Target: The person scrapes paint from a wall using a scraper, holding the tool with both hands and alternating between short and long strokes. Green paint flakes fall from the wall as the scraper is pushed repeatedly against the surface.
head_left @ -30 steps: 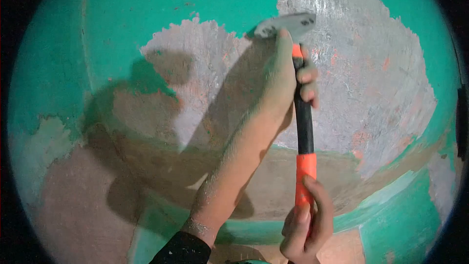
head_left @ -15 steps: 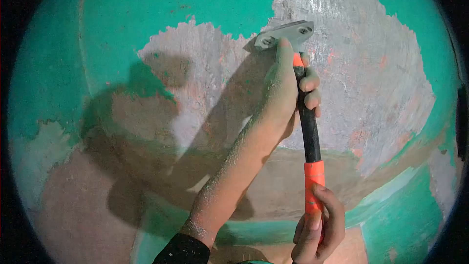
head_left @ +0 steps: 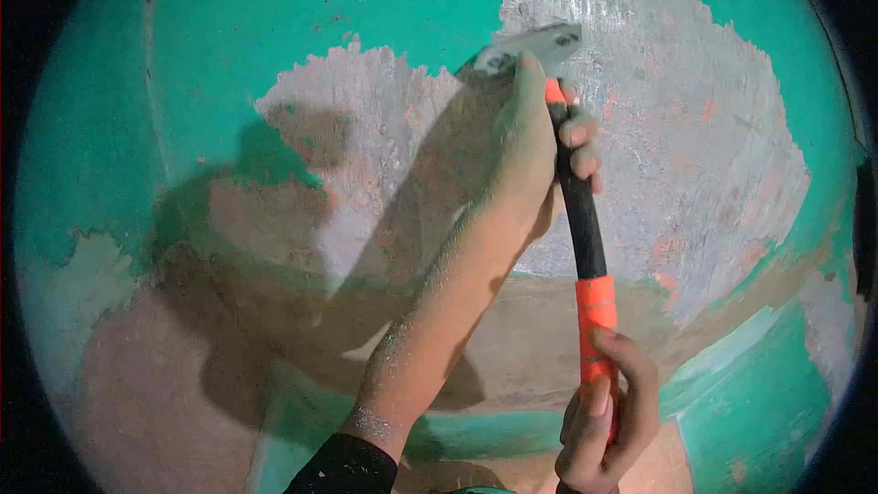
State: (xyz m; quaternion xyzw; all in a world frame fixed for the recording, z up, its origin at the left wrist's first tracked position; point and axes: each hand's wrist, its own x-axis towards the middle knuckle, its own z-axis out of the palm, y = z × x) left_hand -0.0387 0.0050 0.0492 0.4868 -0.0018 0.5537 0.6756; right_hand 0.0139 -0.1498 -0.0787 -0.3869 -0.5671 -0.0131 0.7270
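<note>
A scraper (head_left: 585, 220) with a wide metal head and a black and orange handle lies against the wall. My left hand (head_left: 535, 142), dusty and reaching up from the lower left, is wrapped round the handle just below the head, its thumb against the metal. Lower down, my right hand (head_left: 608, 416) grips the orange end of the handle. The scraper's head touches or nearly touches the edge between green paint (head_left: 412, 0) and a bare grey patch (head_left: 658, 128); its blade is slightly blurred.
A curved brown band (head_left: 540, 357) crosses the wall below the grey patch, with a green ledge (head_left: 485, 434) under it. Dark shadows of the arm and tool fall to the left. A crack (head_left: 151, 64) runs down the left side.
The scraper's head has moved slightly up and left, and my left hand has risen with it. The handle's lower end and my right hand have shifted a little to the right.
</note>
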